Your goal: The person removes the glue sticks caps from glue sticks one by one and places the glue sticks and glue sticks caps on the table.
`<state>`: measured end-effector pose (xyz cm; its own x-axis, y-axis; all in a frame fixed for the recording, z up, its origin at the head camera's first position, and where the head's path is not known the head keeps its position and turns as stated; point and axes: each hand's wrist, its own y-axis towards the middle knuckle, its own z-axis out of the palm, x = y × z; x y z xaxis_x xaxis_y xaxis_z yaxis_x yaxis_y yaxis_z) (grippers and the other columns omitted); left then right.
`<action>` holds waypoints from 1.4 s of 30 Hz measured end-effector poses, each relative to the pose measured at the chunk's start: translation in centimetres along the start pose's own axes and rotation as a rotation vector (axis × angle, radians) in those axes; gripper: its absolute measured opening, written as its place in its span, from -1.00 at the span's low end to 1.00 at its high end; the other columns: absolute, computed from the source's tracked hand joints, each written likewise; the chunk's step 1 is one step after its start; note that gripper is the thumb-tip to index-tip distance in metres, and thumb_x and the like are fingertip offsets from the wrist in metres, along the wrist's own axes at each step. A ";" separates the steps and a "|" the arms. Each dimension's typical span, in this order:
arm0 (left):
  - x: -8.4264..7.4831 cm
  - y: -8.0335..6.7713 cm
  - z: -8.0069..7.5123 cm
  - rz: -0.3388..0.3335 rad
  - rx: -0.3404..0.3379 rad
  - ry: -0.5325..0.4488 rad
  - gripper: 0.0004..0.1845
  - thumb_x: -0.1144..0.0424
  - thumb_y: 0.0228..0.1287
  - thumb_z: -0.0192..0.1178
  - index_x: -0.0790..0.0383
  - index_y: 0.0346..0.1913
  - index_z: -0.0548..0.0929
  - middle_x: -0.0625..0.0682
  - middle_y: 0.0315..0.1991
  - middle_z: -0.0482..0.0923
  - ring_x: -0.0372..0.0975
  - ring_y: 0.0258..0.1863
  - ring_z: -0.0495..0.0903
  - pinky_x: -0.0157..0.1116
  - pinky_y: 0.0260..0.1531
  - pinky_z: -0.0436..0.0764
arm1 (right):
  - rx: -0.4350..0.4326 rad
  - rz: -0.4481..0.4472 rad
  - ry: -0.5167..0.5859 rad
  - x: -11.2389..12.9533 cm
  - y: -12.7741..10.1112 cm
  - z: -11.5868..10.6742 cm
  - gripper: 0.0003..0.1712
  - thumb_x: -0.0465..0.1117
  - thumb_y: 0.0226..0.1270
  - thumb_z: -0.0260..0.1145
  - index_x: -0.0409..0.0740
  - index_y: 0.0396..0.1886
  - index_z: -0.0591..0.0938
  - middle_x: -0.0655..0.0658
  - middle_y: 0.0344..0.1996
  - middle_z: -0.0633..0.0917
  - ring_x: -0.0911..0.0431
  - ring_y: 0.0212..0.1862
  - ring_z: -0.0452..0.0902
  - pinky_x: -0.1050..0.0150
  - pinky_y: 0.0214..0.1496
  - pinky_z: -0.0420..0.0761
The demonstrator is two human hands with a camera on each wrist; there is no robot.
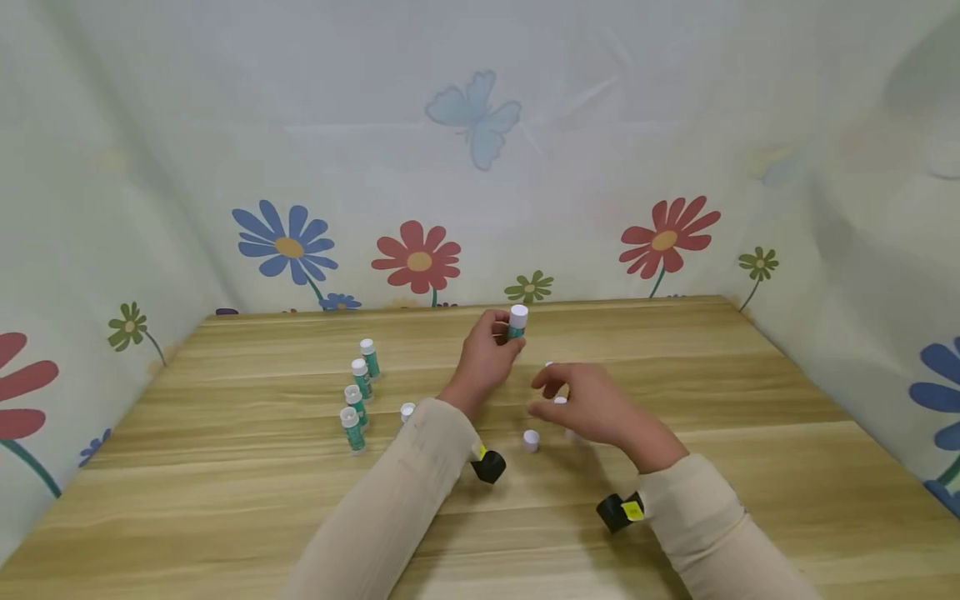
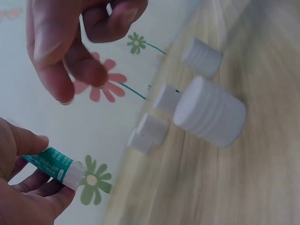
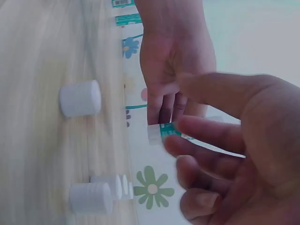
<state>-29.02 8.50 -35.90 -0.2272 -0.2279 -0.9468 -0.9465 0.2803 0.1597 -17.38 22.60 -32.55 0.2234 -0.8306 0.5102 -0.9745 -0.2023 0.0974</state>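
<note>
My left hand (image 1: 486, 358) holds a green-and-white glue stick (image 1: 517, 321) upright above the table, its white top pointing up. Fingers and thumb wrap round the green label, which reads as glue stick in the left wrist view (image 2: 52, 161). To the right, my right hand (image 1: 588, 404) hovers over several loose white caps with its fingers loosely bent and nothing between them. One white cap (image 1: 531, 441) stands on the table just left of that hand. Other caps, partly hidden by the hand in the head view, show in the left wrist view, the nearest white cap (image 2: 211, 111) large.
Several glue sticks (image 1: 362, 379) stand upright in a slanting row on the left of the wooden table (image 1: 247, 500). Another glue stick (image 1: 407, 411) is partly behind the left sleeve. A flower-printed curtain (image 1: 337, 150) hangs behind the table and along its sides.
</note>
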 end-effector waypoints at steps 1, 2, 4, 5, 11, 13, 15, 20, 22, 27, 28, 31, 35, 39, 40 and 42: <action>-0.2 -0.3 -0.1 0.003 0.008 0.000 -0.65 0.24 0.32 0.23 0.10 0.12 0.44 0.12 0.08 0.54 -0.06 0.10 0.57 -0.17 0.03 0.62 | -0.037 0.006 0.010 0.1 -0.1 -0.2 -0.64 -0.04 0.23 0.37 -0.13 -0.06 0.64 -0.07 -0.27 0.68 0.16 -0.42 0.48 0.27 -0.32 0.50; -0.5 -0.5 -0.3 0.008 0.016 0.001 -0.65 0.23 0.33 0.22 0.09 0.13 0.43 0.11 0.09 0.54 -0.07 0.10 0.57 -0.16 0.03 0.62 | -0.071 0.011 0.013 0.2 -0.1 -0.3 -0.64 -0.03 0.25 0.36 -0.12 -0.04 0.64 -0.09 -0.24 0.68 0.15 -0.42 0.47 0.28 -0.33 0.50; -0.8 -1.1 -0.7 0.012 0.032 0.006 -0.65 0.20 0.35 0.21 0.05 0.14 0.43 0.08 0.10 0.53 -0.09 0.12 0.57 -0.15 0.05 0.62 | -0.124 0.030 0.033 0.4 -0.1 -0.4 -0.62 -0.01 0.27 0.35 -0.10 0.00 0.62 -0.10 -0.19 0.68 0.13 -0.40 0.47 0.28 -0.35 0.50; -1.0 -1.4 -1.0 0.014 0.041 0.004 -0.65 0.19 0.35 0.21 0.04 0.15 0.42 0.07 0.11 0.53 -0.09 0.13 0.56 -0.15 0.06 0.61 | -0.147 0.040 0.040 0.6 -0.1 -0.4 -0.61 0.00 0.28 0.35 -0.09 0.01 0.62 -0.10 -0.17 0.68 0.12 -0.39 0.48 0.28 -0.36 0.50; -1.9 -3.3 -3.1 0.037 0.081 -0.003 -0.62 0.19 0.37 0.19 0.03 0.19 0.41 0.05 0.11 0.53 -0.08 0.14 0.56 -0.11 0.09 0.60 | -0.248 0.049 0.073 1.4 -0.1 -0.3 -0.56 0.07 0.29 0.33 -0.05 0.06 0.60 -0.08 -0.13 0.69 0.09 -0.35 0.48 0.28 -0.40 0.48; -2.0 -3.9 -3.8 0.038 0.096 -0.003 -0.61 0.17 0.37 0.19 0.02 0.20 0.40 0.04 0.12 0.52 -0.09 0.15 0.56 -0.11 0.11 0.59 | -0.269 0.043 0.093 1.5 -0.1 -0.2 -0.56 0.08 0.29 0.33 -0.04 0.06 0.60 -0.06 -0.14 0.69 0.09 -0.37 0.49 0.27 -0.41 0.49; -2.1 -4.6 -4.5 0.038 0.108 -0.004 -0.61 0.17 0.38 0.18 0.02 0.21 0.40 0.03 0.13 0.51 -0.09 0.16 0.55 -0.10 0.12 0.59 | -0.285 0.041 0.117 1.7 0.0 0.0 -0.56 0.09 0.28 0.34 -0.01 0.06 0.60 -0.03 -0.15 0.69 0.11 -0.37 0.49 0.27 -0.41 0.51; -2.2 -6.6 -6.0 0.056 0.142 -0.019 -0.63 0.18 0.39 0.17 0.01 0.20 0.40 0.03 0.13 0.51 -0.11 0.17 0.55 -0.10 0.14 0.58 | -0.302 0.015 0.209 2.3 -0.1 0.6 -0.60 0.08 0.25 0.37 0.06 0.03 0.61 0.03 -0.19 0.69 0.14 -0.34 0.51 0.28 -0.35 0.56; -2.1 -7.5 -6.5 0.070 0.158 -0.022 -0.64 0.19 0.39 0.17 0.00 0.19 0.40 0.01 0.12 0.52 -0.13 0.17 0.55 -0.11 0.14 0.58 | -0.301 -0.005 0.252 2.8 -0.2 0.9 -0.60 0.07 0.25 0.37 0.08 0.04 0.61 0.04 -0.18 0.70 0.14 -0.32 0.52 0.28 -0.31 0.58; -1.7 -9.6 -7.0 0.132 0.189 -0.019 -0.64 0.19 0.38 0.18 0.00 0.18 0.41 -0.02 0.09 0.54 -0.17 0.13 0.55 -0.16 0.13 0.58 | -0.305 -0.063 0.350 4.1 -0.5 1.7 -0.59 0.08 0.20 0.40 0.13 0.03 0.60 0.04 -0.15 0.70 0.12 -0.31 0.53 0.31 -0.27 0.58; -1.6 -10.1 -7.1 0.144 0.196 -0.022 -0.64 0.19 0.37 0.18 0.01 0.18 0.41 -0.02 0.08 0.54 -0.18 0.12 0.55 -0.17 0.13 0.59 | -0.306 -0.070 0.367 4.3 -0.5 1.8 -0.58 0.08 0.18 0.42 0.14 0.02 0.61 0.04 -0.15 0.70 0.11 -0.31 0.53 0.32 -0.28 0.58; -1.2 -11.0 -7.0 0.181 0.219 -0.030 -0.61 0.18 0.36 0.19 0.01 0.19 0.41 -0.03 0.09 0.54 -0.21 0.12 0.56 -0.24 0.11 0.60 | -0.314 -0.086 0.393 4.9 -0.6 2.1 -0.57 0.08 0.13 0.46 0.16 -0.01 0.62 0.06 -0.17 0.69 0.09 -0.34 0.51 0.33 -0.34 0.56; -0.7 -11.7 -6.6 0.213 0.247 -0.041 -0.62 0.17 0.36 0.20 -0.02 0.18 0.42 -0.07 0.08 0.54 -0.26 0.10 0.57 -0.33 0.09 0.60 | -0.352 -0.082 0.398 5.4 -0.7 2.6 -0.60 0.04 0.11 0.49 0.11 -0.06 0.64 0.05 -0.25 0.67 0.08 -0.41 0.45 0.35 -0.43 0.49; 0.0 -12.0 -6.2 0.215 0.245 -0.021 -0.64 0.15 0.36 0.20 -0.06 0.17 0.43 -0.12 0.06 0.56 -0.31 0.06 0.58 -0.38 0.08 0.59 | -0.384 -0.054 0.402 5.6 -0.7 3.0 -0.65 0.01 0.08 0.51 0.08 -0.15 0.64 0.03 -0.37 0.64 0.09 -0.46 0.42 0.36 -0.49 0.45; 0.1 -12.0 -6.2 0.217 0.242 -0.014 -0.64 0.15 0.36 0.20 -0.07 0.17 0.43 -0.13 0.06 0.56 -0.32 0.06 0.58 -0.37 0.09 0.59 | -0.386 -0.047 0.401 5.7 -0.7 3.1 -0.66 0.02 0.08 0.51 0.09 -0.17 0.64 0.03 -0.39 0.63 0.09 -0.46 0.41 0.36 -0.50 0.44; 0.2 -12.1 -6.2 0.226 0.226 -0.005 -0.64 0.14 0.36 0.20 -0.09 0.16 0.43 -0.15 0.06 0.57 -0.34 0.08 0.57 -0.34 0.13 0.57 | -0.381 -0.033 0.399 5.8 -0.7 3.2 -0.67 0.02 0.06 0.52 0.08 -0.20 0.64 0.02 -0.43 0.62 0.09 -0.46 0.41 0.37 -0.50 0.44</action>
<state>-19.03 -0.77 -36.31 -0.4238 -0.1315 -0.8961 -0.7973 0.5236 0.3003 -15.37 16.26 -32.37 0.3009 -0.5508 0.7786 -0.9226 0.0385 0.3838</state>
